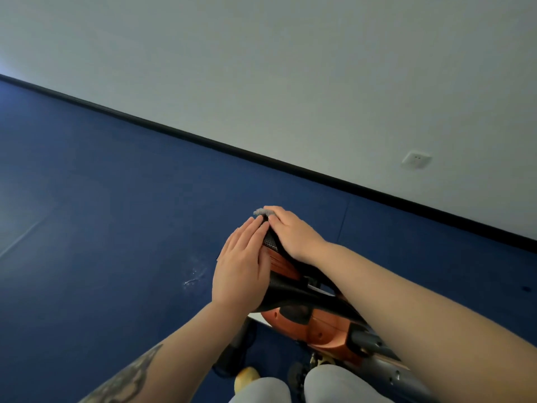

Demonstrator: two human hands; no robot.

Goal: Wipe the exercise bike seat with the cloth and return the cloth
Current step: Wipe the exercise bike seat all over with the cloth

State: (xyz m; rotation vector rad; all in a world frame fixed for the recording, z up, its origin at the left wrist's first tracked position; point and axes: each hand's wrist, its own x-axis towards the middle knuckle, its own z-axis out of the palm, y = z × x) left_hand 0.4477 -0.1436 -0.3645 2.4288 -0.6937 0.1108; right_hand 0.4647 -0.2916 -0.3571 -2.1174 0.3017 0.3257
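A blue floor (101,228) fills the left and near part of the view, and a pale wall (319,68) with a socket (416,159) rises beyond a black skirting (203,141). Near centre stands the bike (322,330), orange and black, its seat (274,251) mostly hidden under both hands.

The left hand (242,264) lies flat on the seat's left side, fingers straight and together, gripping nothing. The right hand (290,232) presses palm-down on the far right of the seat, fingers gently curled over the cloth (260,212), of which only a grey fuzzy tuft shows past the fingertips at the seat's far tip.

The cloth looks soft, light and limp; it would likely bunch or slip unless pinned under a flat palm, and is best gathered in the fingers when lifted away. The seat seems firm, with a perforated black panel.

No containers are in view, and where the cloth belongs cannot be seen.
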